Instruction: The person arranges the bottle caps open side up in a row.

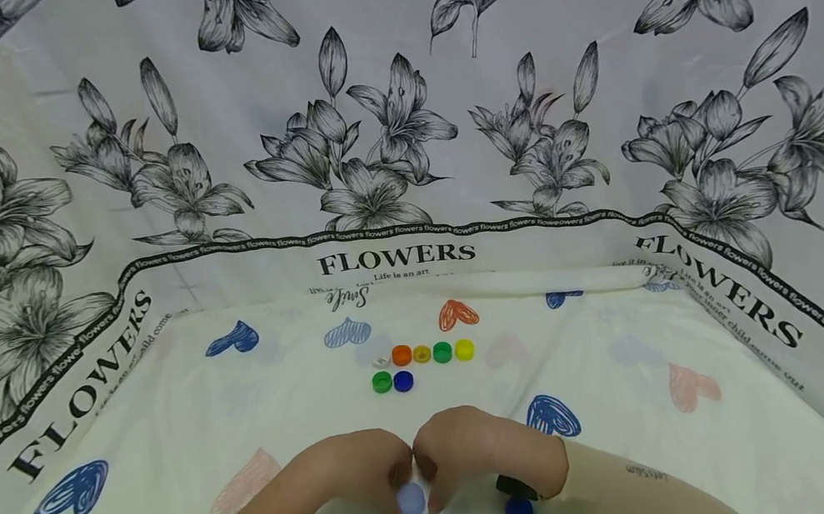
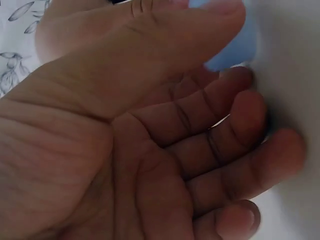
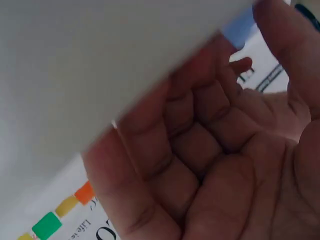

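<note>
A light blue bottle cap (image 1: 411, 501) is between my two hands, close to the near side of the cloth. My left hand (image 1: 365, 470) holds it, with the thumb (image 2: 210, 30) lying over the cap (image 2: 235, 50) in the left wrist view. My right hand (image 1: 470, 452) meets it from the other side, fingers curled. In the right wrist view, part of the cap (image 3: 241, 27) shows between that hand's thumb and fingers. The knuckles of both hands touch above the cap. A dark blue cap (image 1: 519, 513) lies beside the right wrist.
Farther back stands a row with a clear or white cap (image 1: 381, 361), an orange cap (image 1: 402, 355), yellow caps (image 1: 464, 349) and a green cap (image 1: 442, 353). In front of it are another green cap (image 1: 382, 382) and a blue cap (image 1: 403, 382). A heart-print cloth (image 1: 607, 387) covers the surface.
</note>
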`<state>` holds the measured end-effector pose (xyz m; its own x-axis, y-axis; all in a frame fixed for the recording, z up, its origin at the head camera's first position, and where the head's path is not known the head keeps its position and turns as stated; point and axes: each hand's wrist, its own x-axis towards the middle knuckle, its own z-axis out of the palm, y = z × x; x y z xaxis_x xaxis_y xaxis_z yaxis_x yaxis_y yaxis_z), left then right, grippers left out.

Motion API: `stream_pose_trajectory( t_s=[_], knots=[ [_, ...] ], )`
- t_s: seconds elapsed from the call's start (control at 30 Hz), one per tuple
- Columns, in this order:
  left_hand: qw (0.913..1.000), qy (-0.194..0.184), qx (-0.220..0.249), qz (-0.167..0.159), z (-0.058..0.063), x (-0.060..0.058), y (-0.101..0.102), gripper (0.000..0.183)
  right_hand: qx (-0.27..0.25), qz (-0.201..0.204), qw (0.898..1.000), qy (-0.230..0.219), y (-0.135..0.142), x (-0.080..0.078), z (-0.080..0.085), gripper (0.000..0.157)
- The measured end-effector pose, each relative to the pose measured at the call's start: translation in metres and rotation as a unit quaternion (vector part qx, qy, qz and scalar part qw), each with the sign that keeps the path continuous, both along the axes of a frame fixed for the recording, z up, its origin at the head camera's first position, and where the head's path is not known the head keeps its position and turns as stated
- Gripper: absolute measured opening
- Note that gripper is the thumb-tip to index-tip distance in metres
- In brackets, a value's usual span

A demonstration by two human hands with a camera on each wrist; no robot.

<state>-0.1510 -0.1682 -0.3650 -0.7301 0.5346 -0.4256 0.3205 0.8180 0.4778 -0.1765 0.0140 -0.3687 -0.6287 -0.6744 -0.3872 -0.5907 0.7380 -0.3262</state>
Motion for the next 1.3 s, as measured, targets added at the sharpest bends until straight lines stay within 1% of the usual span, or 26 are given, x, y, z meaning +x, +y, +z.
stream_pose_trajectory(
  t_s=[0.1,0.23,0.33,0.47,0.6,0.67,0.8,0.9,1.0,1.13,1.3],
  knots=[
    [0.9998,0.009,0.003,-0.016,-0.004,-0.001,0.003,0.023,0.006,-0.006,1.0,0.023,-0.005,0.005,-0.006,0.03],
    [0.9996,0.019,0.003,-0.019,-0.007,-0.001,0.002,0.024,-0.002,-0.013,0.999,0.039,-0.006,0.007,-0.009,0.031],
    [0.9997,0.015,0.005,-0.017,-0.006,-0.001,0.001,0.023,-0.01,-0.009,0.999,0.035,-0.006,0.007,-0.009,0.029],
    [0.9998,0.004,0.006,-0.019,-0.004,-0.002,0.0,0.018,-0.029,-0.003,0.999,0.016,-0.005,0.005,-0.008,0.025],
    [0.9994,0.002,0.018,-0.03,-0.002,-0.004,-0.003,0.013,-0.069,-0.005,0.998,-0.005,-0.002,0.001,-0.006,0.024],
    [0.9988,0.012,0.028,-0.039,-0.002,-0.006,-0.006,0.012,-0.096,-0.008,0.995,-0.011,-0.001,-0.001,-0.004,0.025],
    [0.9974,0.03,0.048,-0.046,0.002,-0.012,-0.014,0.011,-0.161,-0.026,0.986,-0.027,0.002,-0.006,0.0,0.028],
    [0.9965,0.033,0.065,-0.042,0.009,-0.017,-0.021,0.006,-0.206,-0.037,0.977,-0.04,0.005,-0.011,0.005,0.025],
    [0.9956,0.029,0.084,-0.032,0.014,-0.02,-0.026,0.007,-0.236,-0.045,0.97,-0.047,0.007,-0.016,0.009,0.019],
    [0.993,0.02,0.116,-0.013,0.016,-0.026,-0.031,0.01,-0.245,-0.051,0.967,-0.041,0.012,-0.022,0.013,0.011],
    [0.9857,0.034,0.165,0.002,0.011,-0.033,-0.032,0.011,-0.252,-0.069,0.964,-0.044,0.017,-0.028,0.014,0.004]
  ],
)
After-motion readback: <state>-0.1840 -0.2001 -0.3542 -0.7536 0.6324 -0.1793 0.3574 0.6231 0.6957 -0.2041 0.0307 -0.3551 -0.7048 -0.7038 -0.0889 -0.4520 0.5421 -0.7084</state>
